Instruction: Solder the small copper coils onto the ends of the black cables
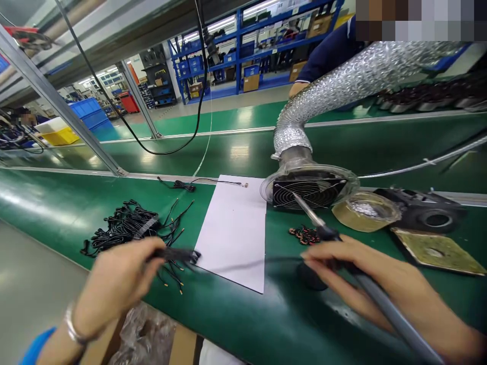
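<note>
My left hand (119,279) is closed on a folded bundle of black cable (177,254), left of a white board (236,228). From there a blurred strand stretches across the board to the fingertips of my right hand (384,284). That hand is closed round a soldering iron (329,233), whose tip points up and left in front of a fan grille (308,193). Below the grille lies a small heap of red and black parts (304,235). One more black cable (184,186) runs onto the board's far edge, with a tiny part (246,185) at its end.
A pile of black cables (125,225) lies on the green bench at left. A silver duct (335,81) leads down to the fan; a tape roll (365,210) and yellow sponge (437,251) sit at right. Another person's sleeve (327,50) shows behind. Below stands a carton (182,347).
</note>
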The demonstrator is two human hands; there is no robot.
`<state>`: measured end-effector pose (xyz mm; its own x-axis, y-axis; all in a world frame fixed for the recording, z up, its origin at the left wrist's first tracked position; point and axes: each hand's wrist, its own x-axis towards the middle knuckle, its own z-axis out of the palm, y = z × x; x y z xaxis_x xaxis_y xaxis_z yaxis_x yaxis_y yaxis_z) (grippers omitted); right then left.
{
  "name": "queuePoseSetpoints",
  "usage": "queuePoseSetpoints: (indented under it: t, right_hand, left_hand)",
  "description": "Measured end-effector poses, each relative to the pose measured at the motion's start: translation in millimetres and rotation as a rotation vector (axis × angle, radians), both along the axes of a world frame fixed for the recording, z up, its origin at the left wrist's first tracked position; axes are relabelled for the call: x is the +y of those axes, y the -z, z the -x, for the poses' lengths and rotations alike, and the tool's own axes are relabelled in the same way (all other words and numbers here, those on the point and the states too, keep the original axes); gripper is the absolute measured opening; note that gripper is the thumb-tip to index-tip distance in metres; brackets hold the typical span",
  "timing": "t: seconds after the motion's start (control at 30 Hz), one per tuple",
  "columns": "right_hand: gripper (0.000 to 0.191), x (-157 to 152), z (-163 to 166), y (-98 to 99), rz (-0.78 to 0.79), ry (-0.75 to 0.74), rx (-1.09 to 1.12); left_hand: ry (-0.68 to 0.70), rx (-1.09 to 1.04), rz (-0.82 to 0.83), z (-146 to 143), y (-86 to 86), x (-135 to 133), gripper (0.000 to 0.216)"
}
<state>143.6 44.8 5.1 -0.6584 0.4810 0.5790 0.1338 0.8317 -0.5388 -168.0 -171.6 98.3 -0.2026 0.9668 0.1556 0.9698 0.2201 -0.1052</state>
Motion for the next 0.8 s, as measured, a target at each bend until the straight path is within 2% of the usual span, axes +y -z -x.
queuePoseSetpoints:
  t: [0.03,0.1,0.17,0.27,0.4,0.5,0.6,0.67,0.8]
  right_hand:
    - [0.016,3,23,-3.5,-0.036,0.026,0.012]
    - [0.016,13,74,-3.8,-0.153,0.124,-0.123]
    - [0.023,29,123,3.6,-0.187,0.166,-0.217]
    - [0.032,54,175,19.6,-0.204,0.274,-0.339]
    - [0.036,75,197,36.7,-0.198,0.395,-0.461]
    - [0.039,83,197,45.5,-0.186,0.441,-0.517]
    - [0.042,88,196,51.8,-0.172,0.464,-0.549]
    - [0.043,91,195,54.4,-0.169,0.459,-0.562]
    - [0.043,93,194,56.3,-0.176,0.438,-0.572]
  left_hand:
    - [-0.138,0.116,-0.062,18,-14.8,10,0.026]
    - [-0.337,0.225,-0.037,59,-33.3,42,0.037]
    - [-0.401,0.154,0.052,98,-31.5,84,0.039]
    - [-0.400,0.026,0.073,142,-0.3,144,0.039]
    - [-0.382,-0.065,0.049,163,46.7,188,0.039]
    - [-0.357,-0.096,0.047,165,64.1,199,0.040]
    - [-0.339,-0.116,0.104,166,66.4,196,0.050]
    - [-0.317,-0.137,0.199,164,63.2,185,0.052]
    - [-0.205,-0.236,0.506,148,58.2,149,0.050]
